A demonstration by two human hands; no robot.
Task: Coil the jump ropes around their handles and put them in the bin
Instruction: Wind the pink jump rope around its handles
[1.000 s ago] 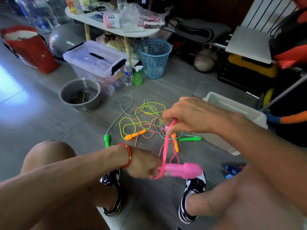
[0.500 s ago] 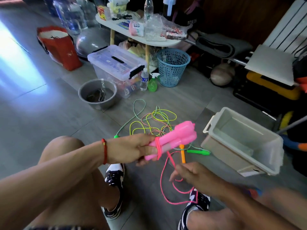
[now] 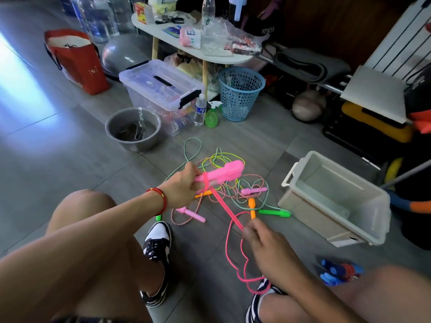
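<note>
My left hand (image 3: pixel 184 190) grips the paired pink handles (image 3: pixel 224 173) of a jump rope, held out over the floor. A few turns of pink rope (image 3: pixel 227 209) wrap the handles near my fingers. The rope runs taut down to my right hand (image 3: pixel 263 243), which pinches it; the slack loops onto the floor by my right shoe. Several other jump ropes (image 3: pixel 233 183) with orange, green and pink handles lie tangled on the tiles beyond. The grey bin (image 3: pixel 373 217) stands open at the right.
A grey bucket (image 3: pixel 133 129), a clear lidded box (image 3: pixel 161 89), a blue mesh basket (image 3: pixel 240 92) and two bottles stand behind the ropes. A small white table (image 3: pixel 193 50) holds clutter. Blue handles (image 3: pixel 338 271) lie by my right knee. My shoes rest on the floor.
My left hand carried the pink handles up and away from me. My right hand dropped from above the handles to below them and now pulls the rope taut.
</note>
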